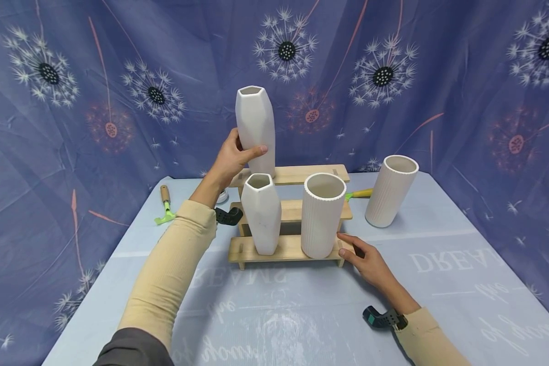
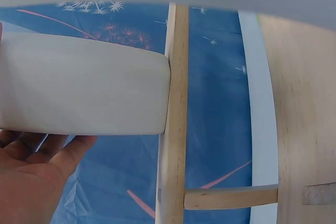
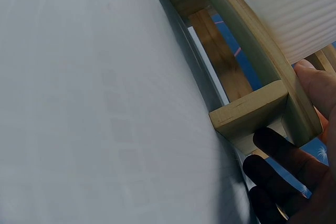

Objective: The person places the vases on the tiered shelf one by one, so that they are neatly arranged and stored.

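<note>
My left hand (image 1: pixel 230 158) grips a tall white faceted vase (image 1: pixel 256 119), thumb across its front. In the left wrist view, the base of this vase meets the top plank (image 2: pixel 176 103) of a three-tier wooden stand (image 1: pixel 285 246). At the stand's lower right end, my right hand (image 1: pixel 370 264) holds the bottom plank, with the thumb on one face and fingers curled under the end in the right wrist view. A second faceted white vase (image 1: pixel 263 216) and a ribbed white cylindrical vase (image 1: pixel 322 216) stand upright on the bottom tier.
Another ribbed white vase (image 1: pixel 391 190) stands on the table right of the stand. A green hand tool with a wooden handle (image 1: pixel 165 203) lies to the left. A yellow handle (image 1: pixel 361 193) shows behind the stand. Patterned blue cloth (image 1: pixel 210 61) hangs along the back.
</note>
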`<state>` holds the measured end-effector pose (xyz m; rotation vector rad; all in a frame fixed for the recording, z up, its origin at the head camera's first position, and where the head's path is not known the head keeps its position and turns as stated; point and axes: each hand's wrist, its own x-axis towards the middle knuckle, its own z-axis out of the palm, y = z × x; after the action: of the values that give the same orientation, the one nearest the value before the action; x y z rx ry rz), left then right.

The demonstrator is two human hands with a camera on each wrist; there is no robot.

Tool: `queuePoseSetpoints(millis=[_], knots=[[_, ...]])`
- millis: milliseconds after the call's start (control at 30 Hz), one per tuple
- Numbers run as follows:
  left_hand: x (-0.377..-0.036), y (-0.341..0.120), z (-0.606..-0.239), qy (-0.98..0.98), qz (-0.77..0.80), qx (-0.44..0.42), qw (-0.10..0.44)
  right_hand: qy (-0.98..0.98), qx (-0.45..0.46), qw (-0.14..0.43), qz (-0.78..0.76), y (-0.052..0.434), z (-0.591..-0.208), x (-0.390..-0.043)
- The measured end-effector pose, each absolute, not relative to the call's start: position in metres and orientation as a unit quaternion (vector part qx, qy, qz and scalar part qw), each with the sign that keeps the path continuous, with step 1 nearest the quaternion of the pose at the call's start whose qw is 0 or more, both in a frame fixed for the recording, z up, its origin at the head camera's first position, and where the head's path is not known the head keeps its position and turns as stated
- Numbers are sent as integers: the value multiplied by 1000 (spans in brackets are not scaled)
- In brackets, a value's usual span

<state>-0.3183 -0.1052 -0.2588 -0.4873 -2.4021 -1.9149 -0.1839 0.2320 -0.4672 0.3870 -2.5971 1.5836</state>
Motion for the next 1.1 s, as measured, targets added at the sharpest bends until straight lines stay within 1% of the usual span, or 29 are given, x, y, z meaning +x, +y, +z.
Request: queuePoseSetpoints(millis=[600,733,1100], knots=[[-320,-103,-261,-780,-603,-167,11,-841,133,38,523,232,-467,-184],[-313,-101,-256,-784,-599,-160,4,-843,132,35,521,232,-467,-184],[-316,-105,-263,-798,-581,-157,19,-849,125,41,511,232,-468,-184]])
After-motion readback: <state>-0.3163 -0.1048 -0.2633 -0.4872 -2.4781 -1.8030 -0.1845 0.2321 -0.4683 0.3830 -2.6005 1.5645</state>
